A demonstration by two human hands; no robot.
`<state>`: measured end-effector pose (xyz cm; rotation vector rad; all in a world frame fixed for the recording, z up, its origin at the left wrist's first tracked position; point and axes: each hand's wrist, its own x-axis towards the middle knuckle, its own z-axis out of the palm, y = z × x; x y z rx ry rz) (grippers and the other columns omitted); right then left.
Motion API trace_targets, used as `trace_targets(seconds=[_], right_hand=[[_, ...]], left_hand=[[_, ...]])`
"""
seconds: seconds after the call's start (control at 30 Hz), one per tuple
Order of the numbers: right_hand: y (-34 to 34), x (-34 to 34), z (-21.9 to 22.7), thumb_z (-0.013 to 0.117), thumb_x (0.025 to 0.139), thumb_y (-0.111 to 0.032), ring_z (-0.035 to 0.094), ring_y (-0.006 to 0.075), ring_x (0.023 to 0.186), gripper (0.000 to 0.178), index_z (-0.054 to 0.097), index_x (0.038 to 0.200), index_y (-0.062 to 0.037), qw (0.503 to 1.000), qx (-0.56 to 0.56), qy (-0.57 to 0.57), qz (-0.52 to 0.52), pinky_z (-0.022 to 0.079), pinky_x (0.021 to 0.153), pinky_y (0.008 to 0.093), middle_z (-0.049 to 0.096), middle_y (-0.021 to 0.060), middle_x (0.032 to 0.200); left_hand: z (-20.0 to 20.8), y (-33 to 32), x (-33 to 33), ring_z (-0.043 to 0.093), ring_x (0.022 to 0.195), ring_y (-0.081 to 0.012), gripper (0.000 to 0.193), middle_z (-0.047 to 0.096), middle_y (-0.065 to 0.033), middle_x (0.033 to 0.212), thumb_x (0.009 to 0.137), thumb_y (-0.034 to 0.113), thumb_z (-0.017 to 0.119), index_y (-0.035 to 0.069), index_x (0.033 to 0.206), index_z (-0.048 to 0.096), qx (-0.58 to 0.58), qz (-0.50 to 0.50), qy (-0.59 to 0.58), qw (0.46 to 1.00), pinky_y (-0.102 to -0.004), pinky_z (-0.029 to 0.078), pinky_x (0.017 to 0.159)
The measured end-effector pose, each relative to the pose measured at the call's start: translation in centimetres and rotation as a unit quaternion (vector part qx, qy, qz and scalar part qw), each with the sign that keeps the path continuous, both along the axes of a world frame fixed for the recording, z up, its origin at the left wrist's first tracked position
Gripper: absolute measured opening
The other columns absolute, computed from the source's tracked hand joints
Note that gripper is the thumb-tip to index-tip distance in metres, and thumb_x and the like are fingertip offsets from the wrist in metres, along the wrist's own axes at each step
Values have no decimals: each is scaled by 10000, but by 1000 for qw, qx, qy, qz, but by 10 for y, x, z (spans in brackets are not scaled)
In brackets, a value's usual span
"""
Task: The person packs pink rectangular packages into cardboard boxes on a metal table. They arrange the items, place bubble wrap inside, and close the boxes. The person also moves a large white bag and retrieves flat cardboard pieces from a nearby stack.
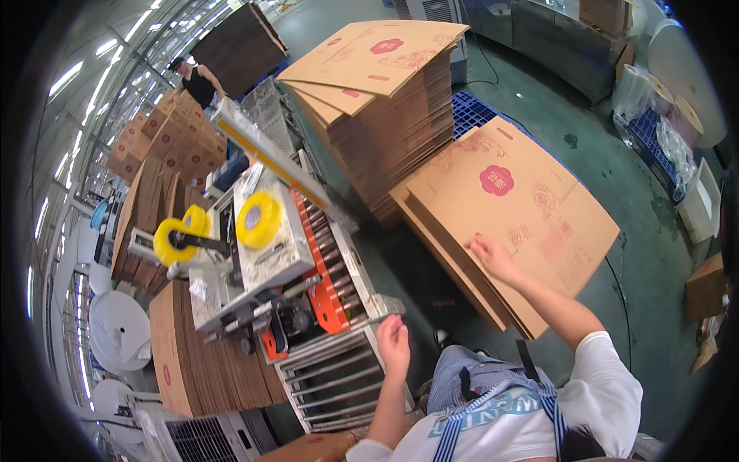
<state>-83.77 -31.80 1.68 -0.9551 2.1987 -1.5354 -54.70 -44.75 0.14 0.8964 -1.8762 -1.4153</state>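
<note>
My right hand point(491, 256) is over the near-left edge of a stack of flat, folded cardboard cartons point(566, 192), its fingers loosely bent. They look apart from one another with nothing between them; whether the fingertips touch the top carton I cannot tell. That carton is brown with a red emblem and faint red flower prints. My left hand point(393, 346) hovers empty by the end of a metal roller conveyor point(339, 379), fingers half curled. Next to the rollers stands a carton-taping machine point(281, 258) with yellow tape rolls point(258, 220) and an orange guide point(327, 304).
A taller pile of flat cartons point(385, 131) stands beyond, near a blue pallet point(473, 112). More cartons point(219, 354) lean left of the machine. A person point(198, 83) is at the far left by stacked boxes point(165, 138). A black cable point(627, 308) crosses the green floor.
</note>
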Motion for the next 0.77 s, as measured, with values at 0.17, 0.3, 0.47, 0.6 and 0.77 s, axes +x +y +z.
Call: trace_targets(seconds=[0.17,0.3,0.47,0.6,0.77], right_hand=[[-162,-187,61,448,960,-493,595,174,716,522,617,1003,0,953,-140,-267,23,505,618,297,586,64,724],[-310,-247,144,538,948,-356,585,175,623,420,513,1131,21,821,-287,-479,-121,570,619,348,604,107,909],[-409,-221,113,502,908,-41,590,147,664,191,479,1091,12,839,-311,-436,-98,546,535,268,580,132,982],[-411,-204,101,540,866,6,617,156,792,197,538,1060,-28,836,-250,-487,32,549,640,275,586,95,983],[-313,-336,-43,479,937,-206,601,183,958,226,595,1048,-47,961,-86,-213,-153,503,815,344,622,93,991]], left_hand=[[-44,-170,-167,572,961,-155,221,561,-84,1079,900,103,609,1,1097,596,-46,6,51,998,-275,465,851],[-63,-331,-258,524,1100,-137,414,559,-82,1226,921,230,607,50,1283,517,-22,81,25,996,-284,400,930],[-48,-456,-357,263,1369,-275,850,272,-136,1490,830,692,484,143,1449,289,300,94,38,948,-523,131,1093],[-77,-512,-391,380,1277,-329,855,393,-121,1405,780,755,414,178,1407,348,438,-19,60,897,-600,277,993],[-125,-530,-388,286,1335,-403,822,324,-138,1464,806,655,421,144,1440,311,595,-77,167,782,-643,287,996]])
